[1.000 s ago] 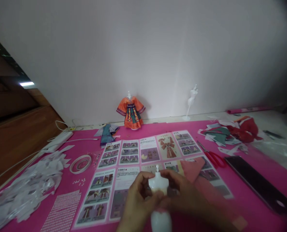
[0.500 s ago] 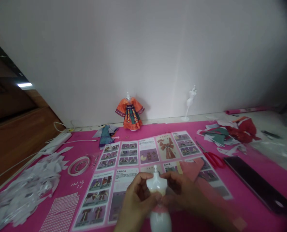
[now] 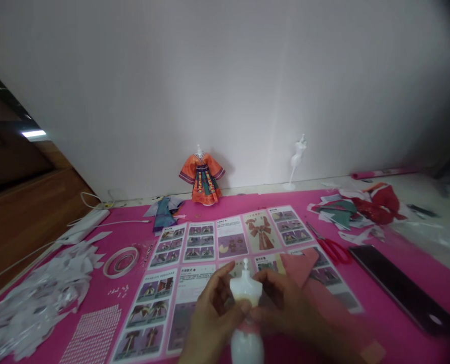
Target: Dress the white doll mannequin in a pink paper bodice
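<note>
Low over the pink mat (image 3: 380, 237), a white mannequin torso (image 3: 245, 290) stands upright, neck up, pinched at its waist between the left hand (image 3: 210, 323) and right hand (image 3: 285, 308), both equally close, above the instruction sheet (image 3: 194, 253).

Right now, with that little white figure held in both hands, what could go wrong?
The white mannequin is pinched at its narrow waist between the left hand and right hand; it might slip. The loose pink paper piece beside the right hand could get crumpled, and the red scissors lie close by.
</note>
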The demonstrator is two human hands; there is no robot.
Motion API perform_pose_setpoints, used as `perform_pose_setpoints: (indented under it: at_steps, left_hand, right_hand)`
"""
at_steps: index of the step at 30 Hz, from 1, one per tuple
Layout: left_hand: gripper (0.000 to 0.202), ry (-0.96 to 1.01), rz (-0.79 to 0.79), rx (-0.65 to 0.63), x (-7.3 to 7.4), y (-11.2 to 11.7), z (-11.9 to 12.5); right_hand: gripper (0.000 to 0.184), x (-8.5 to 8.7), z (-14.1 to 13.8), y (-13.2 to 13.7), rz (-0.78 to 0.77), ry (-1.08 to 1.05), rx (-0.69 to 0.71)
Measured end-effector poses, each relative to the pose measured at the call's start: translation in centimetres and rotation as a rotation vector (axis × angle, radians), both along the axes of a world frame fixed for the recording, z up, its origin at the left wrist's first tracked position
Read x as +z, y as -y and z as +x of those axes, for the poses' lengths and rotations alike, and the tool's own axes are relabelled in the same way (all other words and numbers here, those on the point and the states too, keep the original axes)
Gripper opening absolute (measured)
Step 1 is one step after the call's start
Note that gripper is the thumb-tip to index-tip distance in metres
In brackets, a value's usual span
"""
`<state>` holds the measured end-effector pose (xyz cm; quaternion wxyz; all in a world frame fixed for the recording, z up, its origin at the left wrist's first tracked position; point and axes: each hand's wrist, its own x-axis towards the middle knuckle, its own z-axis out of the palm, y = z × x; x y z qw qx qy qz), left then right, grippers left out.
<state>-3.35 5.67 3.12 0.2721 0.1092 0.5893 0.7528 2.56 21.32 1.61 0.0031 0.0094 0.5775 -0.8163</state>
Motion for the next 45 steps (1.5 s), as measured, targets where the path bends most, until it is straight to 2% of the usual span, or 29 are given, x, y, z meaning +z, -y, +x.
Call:
perform_pose_setpoints:
  at_steps: [2, 4, 6, 8, 10, 14, 19, 22, 24, 30, 33, 37, 42, 45]
  left_hand:
    - [0.056, 0.042, 0.01, -0.017, -0.1, 0.0, 0.0]
    - [0.044, 0.051, -0.003, -0.054, -0.1, 0.1, -0.1]
    - [0.038, 0.026, 0.003, -0.137, -0.1, 0.2, -0.1]
    - [0.039, -0.006, 0.009, -0.235, -0.1, 0.1, -0.1]
    - [0.046, -0.014, 0.014, -0.28, -0.3, 0.0, -0.1]
    - [0.05, 0.055, 0.095, -0.247, -0.7, -0.5, 0.0]
    - [0.046, 0.122, 0.118, -0.226, -0.4, -0.3, 0.3]
    - [0.043, 0.214, 0.212, -0.221, -0.4, -0.1, 0.4]
    - [0.038, 0.285, 0.276, -0.244, -0.4, 0.0, 0.4]
    - [0.038, 0.3, 0.378, -0.358, -0.3, 0.6, 0.7]
    - [0.04, 0.301, 0.415, -0.376, -0.3, 0.8, 0.8]
    - [0.04, 0.33, 0.406, -0.362, -0.3, 1.0, 0.6]
    - [0.046, 0.319, 0.327, -0.382, -0.8, 1.2, 0.4]
    - [0.045, 0.29, 0.305, -0.328, -0.8, 1.0, 0.5]
  right_hand:
    - [0.032, 0.0, 0.0, 0.4, 0.063, -0.012, -0.068]
    - [0.03, 0.0, -0.1, 0.6, 0.121, 0.0, -0.115]
    - [0.029, 0.1, -0.2, 0.6, 0.157, 0.016, -0.128]
    - [0.029, 0.2, -0.2, 0.5, 0.184, 0.03, -0.129]
    - [0.028, 0.2, -0.2, 0.4, 0.206, 0.032, -0.126]
    - [0.03, -0.3, -0.2, 0.1, 0.167, 0.015, -0.141]
    - [0.027, 0.1, 0.0, -0.6, 0.03, -0.068, -0.064]
    - [0.023, 0.6, 0.3, -1.0, -0.029, -0.095, -0.126]
    - [0.022, 0.7, 0.5, -1.1, -0.067, -0.112, -0.162]
    - [0.027, 0.8, 1.6, -0.8, -0.133, -0.254, -0.042]
    - [0.033, 0.8, 1.8, -0.9, -0.107, -0.262, 0.003]
    - [0.044, 1.0, 1.4, -1.4, -0.051, -0.252, 0.038]
    - [0.026, 1.4, 1.1, -1.7, -0.044, -0.034, 0.01]
    - [0.034, 1.6, 1.3, -1.5, -0.074, -0.047, -0.044]
